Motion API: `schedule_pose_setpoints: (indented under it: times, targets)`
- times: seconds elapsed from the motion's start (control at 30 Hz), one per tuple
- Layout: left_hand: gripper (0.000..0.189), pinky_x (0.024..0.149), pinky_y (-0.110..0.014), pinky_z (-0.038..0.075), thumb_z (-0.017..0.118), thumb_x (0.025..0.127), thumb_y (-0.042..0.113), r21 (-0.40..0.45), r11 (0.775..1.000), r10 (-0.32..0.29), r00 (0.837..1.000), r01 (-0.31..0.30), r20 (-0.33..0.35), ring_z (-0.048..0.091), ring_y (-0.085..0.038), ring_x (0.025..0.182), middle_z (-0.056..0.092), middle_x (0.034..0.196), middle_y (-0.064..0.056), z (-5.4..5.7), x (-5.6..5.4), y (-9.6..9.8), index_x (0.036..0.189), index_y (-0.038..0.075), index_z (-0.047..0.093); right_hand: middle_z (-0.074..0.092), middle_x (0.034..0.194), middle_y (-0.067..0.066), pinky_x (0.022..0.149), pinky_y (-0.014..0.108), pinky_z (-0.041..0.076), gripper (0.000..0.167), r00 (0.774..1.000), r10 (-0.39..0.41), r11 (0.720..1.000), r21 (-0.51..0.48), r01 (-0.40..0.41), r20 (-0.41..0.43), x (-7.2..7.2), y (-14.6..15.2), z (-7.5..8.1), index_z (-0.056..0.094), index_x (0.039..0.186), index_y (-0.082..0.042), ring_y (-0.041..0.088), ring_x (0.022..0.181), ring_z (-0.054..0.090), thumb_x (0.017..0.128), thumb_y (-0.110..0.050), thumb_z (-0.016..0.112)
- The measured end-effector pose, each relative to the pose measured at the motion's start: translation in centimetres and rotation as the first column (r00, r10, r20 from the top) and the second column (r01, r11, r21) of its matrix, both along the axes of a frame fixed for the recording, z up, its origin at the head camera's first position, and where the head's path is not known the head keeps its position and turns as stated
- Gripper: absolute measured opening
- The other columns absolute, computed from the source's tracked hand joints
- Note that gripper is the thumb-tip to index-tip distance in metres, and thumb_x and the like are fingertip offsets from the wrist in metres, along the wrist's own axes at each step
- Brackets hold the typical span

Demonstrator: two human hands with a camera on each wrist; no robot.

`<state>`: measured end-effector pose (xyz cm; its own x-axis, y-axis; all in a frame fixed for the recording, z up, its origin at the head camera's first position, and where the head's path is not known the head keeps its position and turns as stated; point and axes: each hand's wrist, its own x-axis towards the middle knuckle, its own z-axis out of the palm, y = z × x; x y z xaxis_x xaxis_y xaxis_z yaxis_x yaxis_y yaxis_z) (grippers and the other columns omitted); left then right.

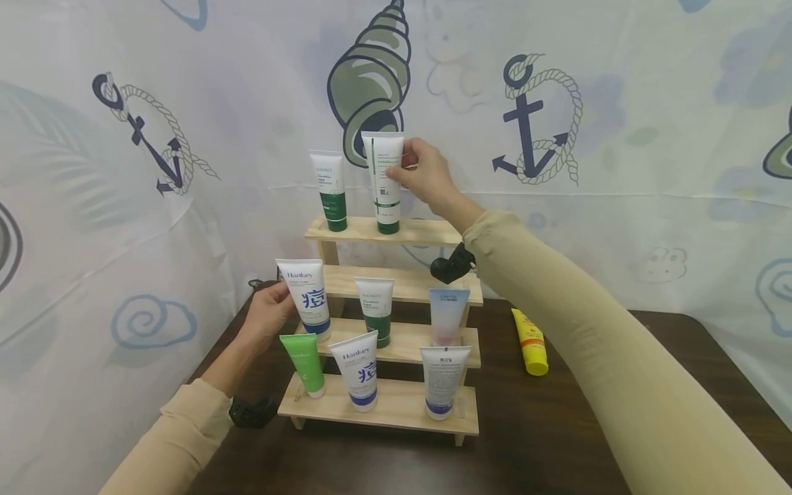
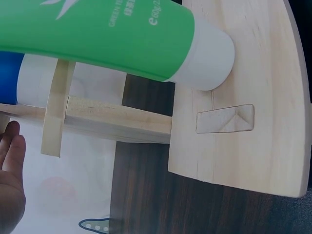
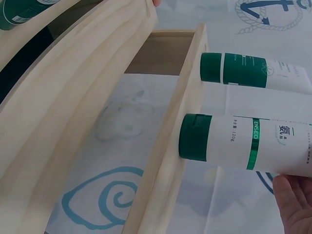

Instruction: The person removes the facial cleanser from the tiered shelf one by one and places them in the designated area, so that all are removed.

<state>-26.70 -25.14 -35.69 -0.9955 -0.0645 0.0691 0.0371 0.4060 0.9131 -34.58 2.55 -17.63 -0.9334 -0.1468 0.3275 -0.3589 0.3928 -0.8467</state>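
Note:
My right hand (image 1: 427,175) grips a white tube (image 1: 385,182) with a green cap, thumb across its front, fingers partly behind. Its cap stands on the top shelf of a wooden tiered rack (image 1: 427,234), beside a white-and-green tube (image 1: 330,192). In the right wrist view, the held tube (image 3: 234,141) leans out level with its neighbour (image 3: 243,70). At the rack's left side, my left hand (image 1: 269,313) reaches behind a white Hankey tube (image 1: 306,292). The left wrist view has the left fingers (image 2: 17,151) right at a shelf end; their tips are mostly hidden.
Lower shelves bear a green tube (image 1: 304,361), another Hankey tube (image 1: 357,371), a white-and-green tube (image 1: 375,309), a pale blue-pink tube (image 1: 448,316) and a grey-white tube (image 1: 442,381). A yellow tube (image 1: 531,344) lies on the dark table (image 1: 557,426). Patterned cloth (image 1: 619,240) hangs behind.

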Motion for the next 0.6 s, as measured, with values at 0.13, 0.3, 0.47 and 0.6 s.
schedule_pose_setpoints:
  times: [0.13,0.3,0.47,0.6]
  targets:
    - [0.052,0.107,-0.055,0.032,0.052,0.096,0.036,-0.004,1.000,0.000,1.000,0.000,-0.008,0.041,-0.036,0.131,0.049,0.138,-0.020,-0.1,0.0,0.1,0.137,0.004,0.047,0.059,0.114,0.011,0.084,0.025,0.053,0.035,1.000,-0.012,1.000,0.004,0.012,-0.013,0.2,0.2,0.0,0.051,0.118,-0.004,0.018,0.102,0.057,0.087,-0.011,0.066]
    - [0.053,0.105,-0.054,0.035,0.052,0.096,0.038,-0.013,1.000,0.005,1.000,-0.005,-0.006,0.046,-0.036,0.126,0.052,0.133,-0.021,-0.3,-0.1,0.1,0.135,0.003,0.049,0.061,0.112,0.012,0.083,0.025,0.053,0.033,0.998,-0.019,1.000,0.020,0.020,-0.054,0.6,0.7,0.0,0.051,0.115,-0.003,0.019,0.102,0.059,0.087,-0.010,0.067]
    - [0.055,0.106,-0.055,0.034,0.052,0.095,0.040,-0.011,1.000,0.001,1.000,-0.001,-0.007,0.045,-0.037,0.126,0.052,0.133,-0.021,-0.4,-0.2,0.1,0.135,0.003,0.048,0.062,0.110,0.014,0.084,0.027,0.053,0.033,0.993,-0.037,0.999,0.018,0.039,-0.110,1.1,2.0,0.3,0.052,0.114,-0.001,0.022,0.101,0.061,0.086,-0.009,0.067]
    - [0.055,0.106,-0.057,0.032,0.051,0.095,0.040,-0.011,1.000,0.002,1.000,-0.002,-0.001,0.042,-0.037,0.129,0.050,0.135,-0.021,-0.2,-0.1,0.0,0.136,0.003,0.047,0.062,0.112,0.013,0.085,0.026,0.053,0.035,0.989,-0.057,0.998,0.015,0.059,-0.134,1.7,3.6,0.8,0.051,0.117,-0.002,0.021,0.101,0.061,0.087,-0.009,0.067]
